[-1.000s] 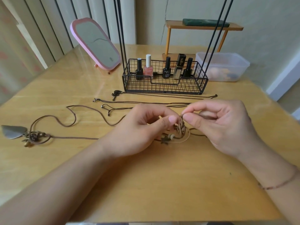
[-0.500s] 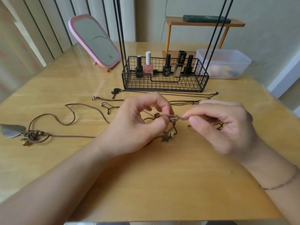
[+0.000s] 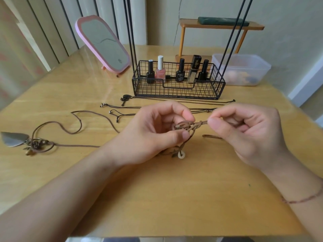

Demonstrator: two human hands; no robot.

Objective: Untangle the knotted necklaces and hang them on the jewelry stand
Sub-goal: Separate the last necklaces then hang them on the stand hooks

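The knotted brown cord necklace (image 3: pixel 192 125) is pinched between left hand (image 3: pixel 157 133) and right hand (image 3: pixel 248 133); if pulled apart, the knot could be tightened.

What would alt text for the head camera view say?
Two hands, left and right, pinch a knotted brown cord necklace above a wooden table; behind lie other necklaces and a wire basket of nail polish.

Head camera looks forward and down, close over table (image 3: pixel 157 198)

Soft daylight, glare on table (image 3: pixel 97 70), wide-angle bending, blurred edges
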